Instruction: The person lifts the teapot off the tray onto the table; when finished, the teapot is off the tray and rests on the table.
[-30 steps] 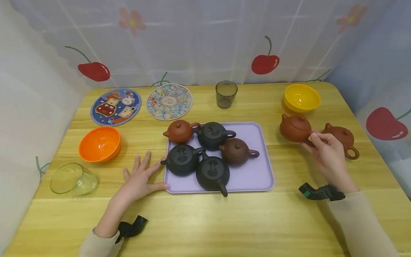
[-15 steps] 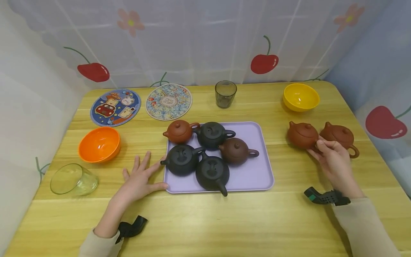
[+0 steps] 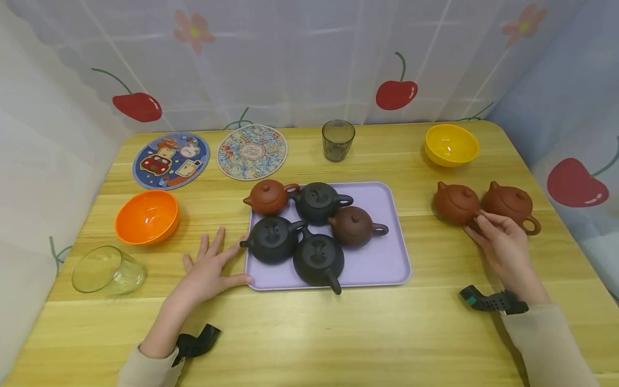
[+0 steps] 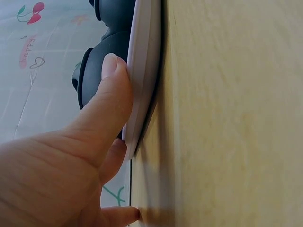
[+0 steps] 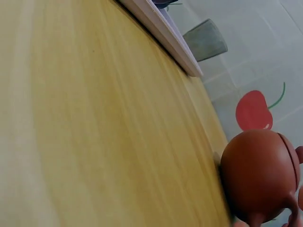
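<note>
My right hand (image 3: 506,251) pinches the handle of a reddish-brown clay teapot (image 3: 456,203), which sits upright on the table right of the tray. Its round body (image 5: 255,172) fills the lower right of the right wrist view. A similar teapot (image 3: 508,203) stands close on its right, handle toward the front. With fingers spread, my left hand (image 3: 205,277) lies at the left edge of a lilac tray (image 3: 372,271), thumb against its rim. The tray carries three black teapots (image 3: 319,258), a dark brown teapot (image 3: 354,226) and a reddish-brown teapot (image 3: 267,197) at its back left corner.
An orange bowl (image 3: 147,217) and a greenish glass (image 3: 108,270) lying on its side are left of the tray. Along the back are two round mats (image 3: 252,152), a grey glass (image 3: 337,141) and a yellow bowl (image 3: 451,145). A cherry-patterned curtain (image 3: 290,64) hangs behind.
My right hand has moved the reddish-brown teapot right and down, from above the table to beside the similar teapot. The left hand stays at the tray's edge.
</note>
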A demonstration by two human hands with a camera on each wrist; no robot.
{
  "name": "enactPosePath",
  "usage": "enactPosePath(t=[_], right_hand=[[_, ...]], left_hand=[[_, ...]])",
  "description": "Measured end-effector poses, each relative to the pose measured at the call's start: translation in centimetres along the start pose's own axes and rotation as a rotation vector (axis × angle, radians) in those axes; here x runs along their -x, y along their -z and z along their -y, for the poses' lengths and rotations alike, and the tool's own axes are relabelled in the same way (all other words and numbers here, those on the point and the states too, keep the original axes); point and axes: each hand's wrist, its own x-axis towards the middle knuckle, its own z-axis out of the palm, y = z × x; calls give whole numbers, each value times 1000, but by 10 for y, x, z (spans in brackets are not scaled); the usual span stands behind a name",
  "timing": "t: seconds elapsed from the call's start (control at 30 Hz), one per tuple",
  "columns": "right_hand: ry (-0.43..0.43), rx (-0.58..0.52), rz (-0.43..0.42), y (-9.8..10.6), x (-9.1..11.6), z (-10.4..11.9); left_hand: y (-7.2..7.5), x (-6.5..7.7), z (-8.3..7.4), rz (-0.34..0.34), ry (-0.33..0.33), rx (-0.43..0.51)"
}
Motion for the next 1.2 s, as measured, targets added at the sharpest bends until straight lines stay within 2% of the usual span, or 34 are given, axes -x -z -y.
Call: enactPosePath(t=[0.07,0.1,0.2,0.3,0.37,0.47,0.57,0.7,0.8,0.9,1.0,1.2], right_hand=[[32,83,1,8,-1,-3],[51,182,-19,12,-2,-4],[133,613,-102,15,-4,-2],[202,1053,-200,-8,4,12],[266,1177,-207,-33,11,23],[338,1193,-98,-69,16,30],[373,1179,95,-95,14,23],[329,1196,340,-120,8,5],[251,1166,453,-131,3,-9],[176,1129,513,-135,-1,-22],[128,1099,539,-136,-4,-33],[87,1092,484,-133,-7,-44]], left_hand=[[0,0,1,0,-1,-1],[0,0,1,0,-1,-2],[1,0,1,2,1,0],[1,0,2,4,4,1],[1,0,2,5,5,0],[1,0,2,4,6,-1],[2,0,3,3,4,-1],[2,0,2,2,3,2],[1,-1,1,3,-1,2],[0,-1,1,2,-4,-1],[0,0,1,1,-4,-5],[-1,-1,1,-2,-6,4]])
